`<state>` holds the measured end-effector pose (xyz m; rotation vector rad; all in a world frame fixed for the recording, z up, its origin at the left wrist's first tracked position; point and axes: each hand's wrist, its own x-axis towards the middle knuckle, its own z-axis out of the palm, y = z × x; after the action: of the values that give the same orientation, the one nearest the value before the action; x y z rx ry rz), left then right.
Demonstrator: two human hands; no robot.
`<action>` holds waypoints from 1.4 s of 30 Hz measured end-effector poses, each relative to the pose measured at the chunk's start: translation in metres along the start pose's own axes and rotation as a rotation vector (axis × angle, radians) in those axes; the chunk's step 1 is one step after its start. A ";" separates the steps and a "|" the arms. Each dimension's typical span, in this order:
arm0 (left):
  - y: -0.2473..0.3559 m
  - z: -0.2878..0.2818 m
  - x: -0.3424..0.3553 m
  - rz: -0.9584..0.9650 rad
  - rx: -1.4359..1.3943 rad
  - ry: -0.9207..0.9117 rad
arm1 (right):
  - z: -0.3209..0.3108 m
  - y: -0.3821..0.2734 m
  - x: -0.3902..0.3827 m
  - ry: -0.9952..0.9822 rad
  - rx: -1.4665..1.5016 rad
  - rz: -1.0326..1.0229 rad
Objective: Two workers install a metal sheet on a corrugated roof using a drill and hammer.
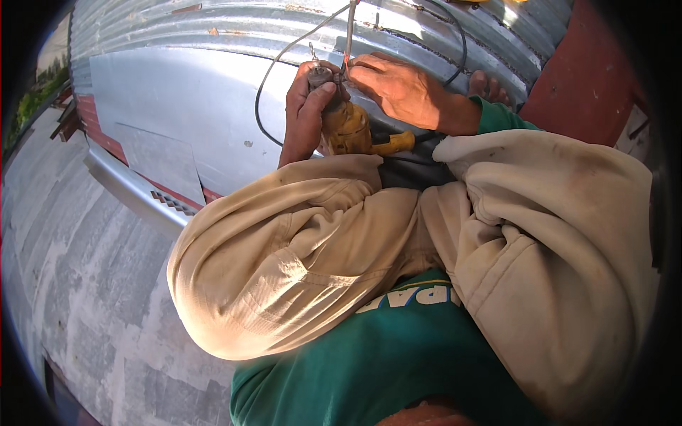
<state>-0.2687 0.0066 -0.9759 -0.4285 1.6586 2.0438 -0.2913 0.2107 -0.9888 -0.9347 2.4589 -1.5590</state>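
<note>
My left hand (304,113) is wrapped round the front of a yellow power drill (348,129), thumb against its metal chuck (320,77). A short bit (312,52) sticks up from the chuck. My right hand (398,89) is closed, its fingertips at the right side of the chuck. What they grip there is hidden. A thin rod (350,32) with a reddish lower end rises beside those fingertips; whether it is held I cannot tell. The drill lies between my raised knees, handle toward the right.
A black cord (258,99) loops around the hands over corrugated metal sheets (234,28). A flat metal sheet (156,82) lies to the left, a bent metal strip (128,184) nearer. A red panel (586,78) stands at the right, near my bare foot (486,86).
</note>
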 end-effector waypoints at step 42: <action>0.014 0.012 -0.005 0.042 0.009 -0.030 | -0.014 -0.003 0.019 -0.339 1.199 0.974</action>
<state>-0.2715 0.0151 -0.9592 -0.3611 1.6719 2.0621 -0.3108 0.2105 -0.9755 0.1950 0.9933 -1.7275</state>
